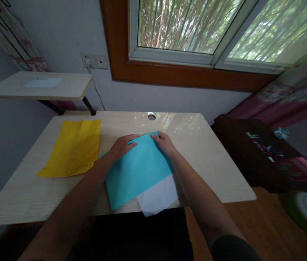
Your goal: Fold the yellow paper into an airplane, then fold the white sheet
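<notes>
A light blue sheet of paper (138,170) lies tilted on the pale wooden desk (207,152), its near corner reaching the front edge. My left hand (122,145) rests on its far left part, fingers pressed flat. My right hand (164,142) presses down at the sheet's far edge, fingers bent on the paper. A white sheet (158,197) pokes out from under the blue one and hangs over the desk's front edge. A creased yellow sheet (74,148) lies to the left, untouched.
A cable hole (151,116) sits at the desk's back edge. A small shelf (36,87) with a pale paper stands at the back left below a wall socket (93,61). A dark cluttered piece of furniture (253,152) stands to the right, a window (196,29) behind.
</notes>
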The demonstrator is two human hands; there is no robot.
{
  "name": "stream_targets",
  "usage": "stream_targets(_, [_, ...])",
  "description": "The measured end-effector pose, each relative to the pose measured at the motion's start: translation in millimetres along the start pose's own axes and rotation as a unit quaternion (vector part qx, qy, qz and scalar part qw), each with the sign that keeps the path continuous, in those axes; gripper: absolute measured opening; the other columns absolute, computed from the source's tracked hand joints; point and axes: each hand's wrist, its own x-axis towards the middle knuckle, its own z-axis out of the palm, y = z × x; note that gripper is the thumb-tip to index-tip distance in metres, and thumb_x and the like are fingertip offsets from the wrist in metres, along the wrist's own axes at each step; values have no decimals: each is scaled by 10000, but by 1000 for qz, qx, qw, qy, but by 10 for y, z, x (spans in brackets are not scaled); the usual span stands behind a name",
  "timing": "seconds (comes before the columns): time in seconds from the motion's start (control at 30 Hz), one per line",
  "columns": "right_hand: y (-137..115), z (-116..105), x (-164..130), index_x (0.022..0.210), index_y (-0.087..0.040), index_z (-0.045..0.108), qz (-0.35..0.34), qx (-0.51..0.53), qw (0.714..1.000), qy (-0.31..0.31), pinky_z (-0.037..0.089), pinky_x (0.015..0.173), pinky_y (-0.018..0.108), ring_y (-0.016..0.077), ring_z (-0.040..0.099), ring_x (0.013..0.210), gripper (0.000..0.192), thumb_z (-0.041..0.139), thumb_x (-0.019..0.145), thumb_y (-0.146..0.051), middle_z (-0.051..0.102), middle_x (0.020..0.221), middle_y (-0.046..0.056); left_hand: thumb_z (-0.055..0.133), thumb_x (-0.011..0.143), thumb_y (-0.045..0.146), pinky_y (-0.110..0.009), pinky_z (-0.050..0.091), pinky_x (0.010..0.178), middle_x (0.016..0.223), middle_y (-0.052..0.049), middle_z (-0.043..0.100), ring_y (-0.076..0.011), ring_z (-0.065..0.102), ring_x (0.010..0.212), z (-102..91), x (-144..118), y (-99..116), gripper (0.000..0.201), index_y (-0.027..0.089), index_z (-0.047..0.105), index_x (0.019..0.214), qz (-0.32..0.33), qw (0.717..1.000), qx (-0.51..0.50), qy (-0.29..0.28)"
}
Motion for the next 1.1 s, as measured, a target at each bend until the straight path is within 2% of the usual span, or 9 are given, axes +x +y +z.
stream_targets(0.2, [22,-63,-56,811,-204,656,-11,3,1000,19,413,617,268,171,513,686,396,612,859,-594,608,721,-13,673,862,367,-347,513,982,1167,-37,740,-226,679,1044,-113,-155,-104,426,250,692,1271,-43,999,15,10])
stream_targets(0.43, [24,-165,-108,785,-208,627,-39,-17,998,48,379,613,270,163,465,679,385,613,878,-582,550,697,-23,685,830,389,-316,522,868,1011,-19,727,-204,662,926,-234,-284,-94,408,253,714,1213,-72,997,7,16])
stream_targets(1.1, [-1,-219,-156,779,-212,602,-48,-19,996,70,374,637,279,158,440,671,394,596,889,-591,509,694,-31,661,848,418,-351,515,929,1083,-32,757,-237,685,1008,-314,-316,-132,401,255,722,1209,-70,997,31,12])
